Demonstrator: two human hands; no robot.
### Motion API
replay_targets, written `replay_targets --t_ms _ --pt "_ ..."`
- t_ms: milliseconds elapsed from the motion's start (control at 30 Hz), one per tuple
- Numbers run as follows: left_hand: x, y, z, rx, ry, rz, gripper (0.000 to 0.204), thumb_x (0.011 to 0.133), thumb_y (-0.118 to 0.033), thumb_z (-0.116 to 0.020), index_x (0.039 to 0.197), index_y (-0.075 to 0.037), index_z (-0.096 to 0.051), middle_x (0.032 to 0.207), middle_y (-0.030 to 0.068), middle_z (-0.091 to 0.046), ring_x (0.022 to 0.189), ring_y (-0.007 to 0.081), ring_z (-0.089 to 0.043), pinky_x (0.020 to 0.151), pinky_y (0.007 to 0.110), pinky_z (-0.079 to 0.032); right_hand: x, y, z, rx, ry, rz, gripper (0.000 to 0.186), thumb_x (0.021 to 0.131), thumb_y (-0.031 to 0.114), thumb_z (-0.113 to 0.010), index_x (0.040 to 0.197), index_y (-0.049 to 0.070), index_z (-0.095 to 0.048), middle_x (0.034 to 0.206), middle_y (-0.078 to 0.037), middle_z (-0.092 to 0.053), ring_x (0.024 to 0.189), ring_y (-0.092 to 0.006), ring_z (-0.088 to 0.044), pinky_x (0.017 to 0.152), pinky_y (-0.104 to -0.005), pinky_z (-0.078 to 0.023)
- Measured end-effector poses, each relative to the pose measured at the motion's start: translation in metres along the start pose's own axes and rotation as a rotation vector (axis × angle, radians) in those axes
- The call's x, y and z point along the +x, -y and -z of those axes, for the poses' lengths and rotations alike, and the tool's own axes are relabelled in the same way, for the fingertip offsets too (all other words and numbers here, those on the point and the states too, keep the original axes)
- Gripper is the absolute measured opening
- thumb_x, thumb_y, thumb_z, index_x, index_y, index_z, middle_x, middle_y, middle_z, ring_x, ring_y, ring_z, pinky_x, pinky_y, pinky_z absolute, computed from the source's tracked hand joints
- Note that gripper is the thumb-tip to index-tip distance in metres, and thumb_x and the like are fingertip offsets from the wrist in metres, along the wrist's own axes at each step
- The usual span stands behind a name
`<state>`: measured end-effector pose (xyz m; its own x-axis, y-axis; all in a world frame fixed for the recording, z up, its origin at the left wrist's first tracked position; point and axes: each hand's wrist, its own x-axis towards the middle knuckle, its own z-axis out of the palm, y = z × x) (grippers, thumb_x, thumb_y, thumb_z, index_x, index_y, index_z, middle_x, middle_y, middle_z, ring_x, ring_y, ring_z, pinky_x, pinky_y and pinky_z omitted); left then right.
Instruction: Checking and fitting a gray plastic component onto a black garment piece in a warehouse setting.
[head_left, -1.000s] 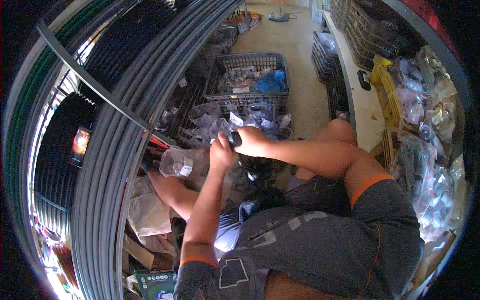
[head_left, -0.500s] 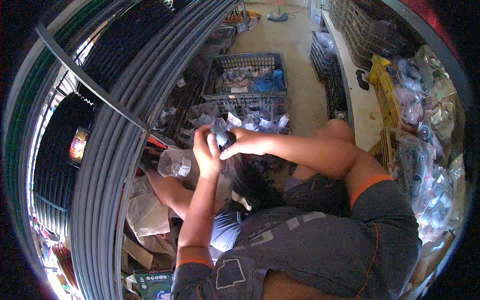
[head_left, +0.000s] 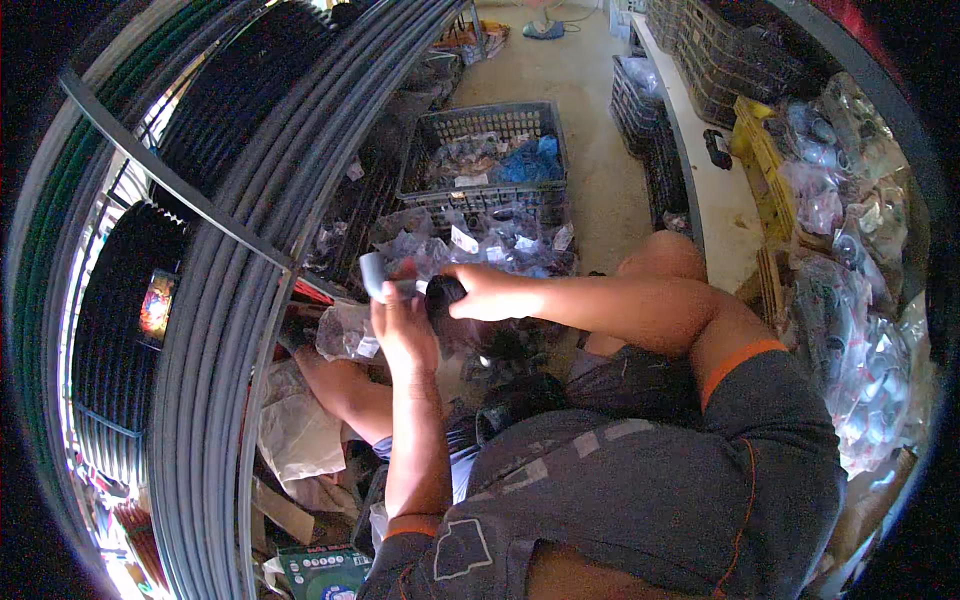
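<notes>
In the middle of the head view, my left hand (head_left: pixel 401 330) grips a grey curved pipe fitting (head_left: pixel 373 273), which tilts up and leftward. My right hand (head_left: pixel 482 293) has its fingers wrapped round a black round piece (head_left: pixel 443 294), just right of the grey fitting. Whether the two pieces are joined is unclear. Below my hands, between my bent legs, dark objects (head_left: pixel 497 362) lie on the floor, too shadowed to name. Just beyond them is a heap of plastic-bagged parts (head_left: pixel 470 240), and a crumpled clear bag (head_left: pixel 345 330) sits left of my left hand.
A black crate (head_left: pixel 478 112) with bags stands ahead. Long grey pipes (head_left: pixel 200 420) and a metal rack bar (head_left: pixel 170 175) run along my left. On the right are a white ledge (head_left: pixel 728 210), stacked crates (head_left: pixel 730 70), a yellow crate (head_left: pixel 765 165) and bagged fittings (head_left: pixel 850 360).
My left hand has moved leftward, taking the grey fitting with it and tilting it upright. My right hand has shifted slightly left and stays closed on the black piece.
</notes>
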<state>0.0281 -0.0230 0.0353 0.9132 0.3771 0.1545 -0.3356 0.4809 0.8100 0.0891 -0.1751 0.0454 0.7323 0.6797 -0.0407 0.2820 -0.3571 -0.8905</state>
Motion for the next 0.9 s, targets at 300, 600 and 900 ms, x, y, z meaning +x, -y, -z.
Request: replay_targets --t_ms 300,600,900 --pt "-0.01 -0.011 0.021 0.476 -0.157 0.16 0.037 0.099 -0.045 -0.053 0.093 -0.009 -0.06 0.07 -0.0016 -0.056 0.055 0.0077 -0.047 0.048 0.025 -0.035 0.012 0.01 0.025 0.875 -0.151 0.012 0.04 0.079 0.009 -0.064 0.118 0.005 -0.056 0.098 -0.006 -0.063 0.092 -0.0178 -0.059 0.082 -0.0301 -0.047" --pt "-0.016 0.017 0.018 0.519 0.024 0.213 0.045 0.104 -0.032 -0.042 0.129 0.004 -0.045 0.124 0.0163 -0.058 0.11 0.0232 -0.059 0.092 0.035 -0.051 -0.016 0.027 0.017 -0.344 0.084 0.569 0.079 0.079 0.02 -0.073 0.146 0.008 -0.033 0.144 -0.022 -0.04 0.132 -0.0389 -0.042 0.108 -0.0448 -0.038" --pt "-0.012 0.006 0.011 1.183 0.154 -0.501 0.042 0.092 -0.028 -0.05 0.066 0.004 -0.057 0.059 0.0253 -0.058 0.057 0.0451 -0.062 0.05 0.049 -0.047 -0.007 0.02 0.004 -0.296 -0.011 0.242 0.054 0.061 0.016 -0.078 0.109 -0.001 -0.058 0.088 -0.023 -0.067 0.086 -0.0401 -0.066 0.076 -0.0461 -0.053"
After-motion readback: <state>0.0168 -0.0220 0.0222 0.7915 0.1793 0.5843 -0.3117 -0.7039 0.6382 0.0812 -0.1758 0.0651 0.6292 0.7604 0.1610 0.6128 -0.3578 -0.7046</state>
